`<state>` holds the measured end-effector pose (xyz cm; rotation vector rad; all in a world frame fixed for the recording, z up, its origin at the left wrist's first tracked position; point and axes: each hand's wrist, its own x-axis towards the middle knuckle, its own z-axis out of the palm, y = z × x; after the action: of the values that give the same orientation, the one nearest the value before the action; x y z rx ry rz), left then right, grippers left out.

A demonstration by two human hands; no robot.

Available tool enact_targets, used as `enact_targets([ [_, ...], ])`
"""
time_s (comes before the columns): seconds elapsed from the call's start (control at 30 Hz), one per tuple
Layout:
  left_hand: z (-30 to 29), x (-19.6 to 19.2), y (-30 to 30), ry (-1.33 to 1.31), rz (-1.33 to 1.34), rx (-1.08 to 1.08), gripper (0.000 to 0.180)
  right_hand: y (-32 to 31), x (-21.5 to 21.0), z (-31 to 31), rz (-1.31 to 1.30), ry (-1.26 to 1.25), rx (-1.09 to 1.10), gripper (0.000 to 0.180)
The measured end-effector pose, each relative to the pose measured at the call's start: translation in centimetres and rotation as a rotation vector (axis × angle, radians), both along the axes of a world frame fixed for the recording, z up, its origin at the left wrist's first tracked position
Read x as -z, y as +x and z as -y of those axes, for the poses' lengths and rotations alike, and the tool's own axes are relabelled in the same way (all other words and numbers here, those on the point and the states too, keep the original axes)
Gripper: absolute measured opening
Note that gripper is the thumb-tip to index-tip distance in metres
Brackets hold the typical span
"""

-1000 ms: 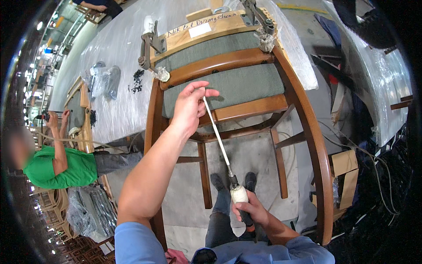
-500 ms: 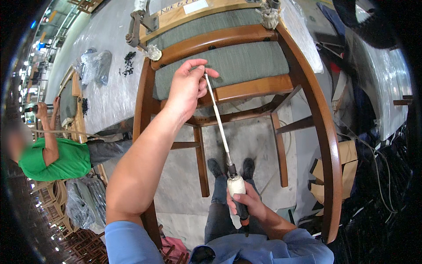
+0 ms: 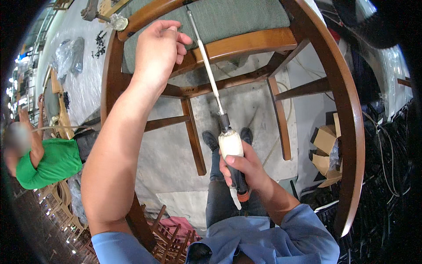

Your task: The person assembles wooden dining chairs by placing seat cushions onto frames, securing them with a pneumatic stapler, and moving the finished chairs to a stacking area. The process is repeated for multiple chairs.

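My right hand [image 3: 244, 165] is wrapped around the handle of a power screwdriver [image 3: 231, 145], its body covered in pale wrapping. A long thin bit [image 3: 206, 61] points away from me, its tip at the brown wooden rail at the top of the view. My left hand [image 3: 158, 50] hovers just left of the bit, apart from it. Its fingers are curled in with the thumb against them; whatever they hold, if anything, is hidden. Beneath both hands is a brown wooden chair [image 3: 250, 42] with grey-green upholstery [image 3: 237, 17].
A metal clamp [image 3: 91, 11] with a wrapped end grips at the upper left. Small dark screws [image 3: 99, 44] and a plastic bag [image 3: 70, 55] lie on the film-covered table [image 3: 85, 83]. A co-worker in a green shirt [image 3: 50, 163] is at the left. An open cardboard box [image 3: 327, 141] stands right.
My left hand has let go of the bit's end and moved left. The screwdriver has moved away from me, its tip now at the rail. My view has shifted closer over the chair.
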<state>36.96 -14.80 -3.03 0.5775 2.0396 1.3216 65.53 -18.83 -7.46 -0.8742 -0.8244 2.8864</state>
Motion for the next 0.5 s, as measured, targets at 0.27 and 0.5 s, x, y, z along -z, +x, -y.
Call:
enact_targets([
  [0.27, 0.2, -0.2, 0.3, -0.028, -0.033, 0.003, 0.029, -1.1, 0.5, 0.0, 0.006, 0.025, 0.029, 0.034],
  [0.5, 0.0, -0.4, 0.4, -0.037, -0.007, -0.003, 0.028, -1.3, -0.3, -0.4, 0.027, -0.041, 0.030, 0.039],
])
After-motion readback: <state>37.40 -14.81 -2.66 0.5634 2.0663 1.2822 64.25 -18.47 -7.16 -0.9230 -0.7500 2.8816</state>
